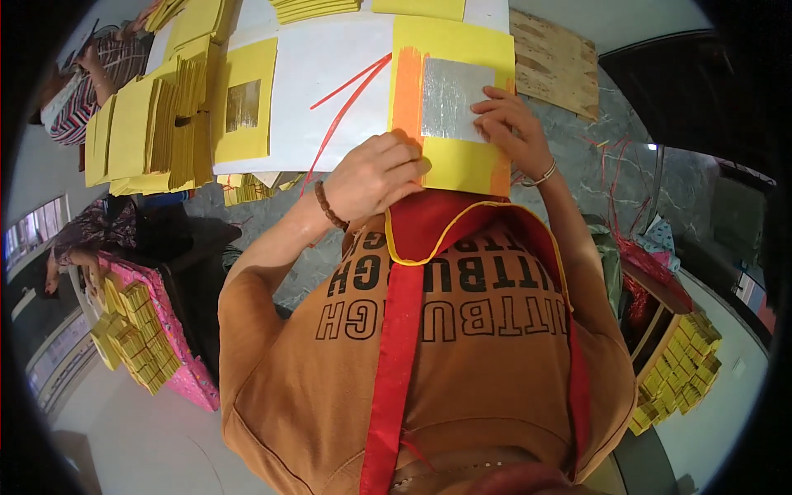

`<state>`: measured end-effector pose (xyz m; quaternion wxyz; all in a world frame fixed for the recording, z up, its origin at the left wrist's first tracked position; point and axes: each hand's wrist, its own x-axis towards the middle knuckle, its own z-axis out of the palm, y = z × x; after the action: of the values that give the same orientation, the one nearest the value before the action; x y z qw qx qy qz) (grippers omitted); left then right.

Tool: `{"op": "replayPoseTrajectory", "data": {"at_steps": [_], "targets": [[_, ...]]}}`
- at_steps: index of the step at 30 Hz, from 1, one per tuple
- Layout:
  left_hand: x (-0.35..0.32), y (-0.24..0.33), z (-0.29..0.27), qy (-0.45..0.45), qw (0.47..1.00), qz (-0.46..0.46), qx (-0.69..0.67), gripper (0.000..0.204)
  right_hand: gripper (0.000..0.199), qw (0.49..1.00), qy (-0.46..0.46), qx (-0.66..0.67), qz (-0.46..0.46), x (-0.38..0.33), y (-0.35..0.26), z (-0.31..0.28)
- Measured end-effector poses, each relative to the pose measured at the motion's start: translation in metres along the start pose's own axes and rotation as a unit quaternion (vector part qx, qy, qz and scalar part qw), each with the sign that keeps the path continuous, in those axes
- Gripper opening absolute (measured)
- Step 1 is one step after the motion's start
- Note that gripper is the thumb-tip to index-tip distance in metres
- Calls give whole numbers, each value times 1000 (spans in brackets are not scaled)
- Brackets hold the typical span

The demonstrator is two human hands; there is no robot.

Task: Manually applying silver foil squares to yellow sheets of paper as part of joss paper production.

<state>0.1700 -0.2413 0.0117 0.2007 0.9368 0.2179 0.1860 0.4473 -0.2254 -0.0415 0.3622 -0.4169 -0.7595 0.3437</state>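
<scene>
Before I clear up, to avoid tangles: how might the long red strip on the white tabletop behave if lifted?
The long red strip is probably floppy, since it curves and trails past the edge of the white tabletop. It looks light, being thin and narrow. Its upper end meets the yellow sheet, so it might snag there.

A white-topped table [326, 45] carries the work, its surface bare through the middle. On its near right corner lies a yellow piece [462, 165] with orange bands and a silver panel, its near end reaching the table's near edge. To its left, red strips [341, 117] lie across the white top, the longer one hanging over the near edge. Farther left, a yellow piece with a gold panel [242, 106] lies just beside packed yellow stacks [190, 115]. More yellow pieces [313, 9] lie along the far edge.
</scene>
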Motion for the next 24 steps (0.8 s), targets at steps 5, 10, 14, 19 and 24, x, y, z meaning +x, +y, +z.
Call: {"op": "replayPoseTrajectory", "data": {"at_steps": [5, 10, 14, 19, 24], "targets": [[6, -14, 0, 47, 967, -86, -234, 13, 22, 995, 42, 79, 54, 1, -1, 3], [11, -26, -6, -36, 923, -182, -336, 16, 24, 994, 41, 86, 51, 0, 4, 4], [10, -35, -6, -41, 868, -223, -441, 15, 26, 991, 44, 100, 82, 0, 2, 6], [15, -48, -9, -79, 842, -229, -483, 15, 26, 986, 37, 140, 81, -2, 8, 3], [24, -53, -18, -136, 852, -223, -454, 17, 26, 988, 36, 130, 80, -2, 6, 3]]}}
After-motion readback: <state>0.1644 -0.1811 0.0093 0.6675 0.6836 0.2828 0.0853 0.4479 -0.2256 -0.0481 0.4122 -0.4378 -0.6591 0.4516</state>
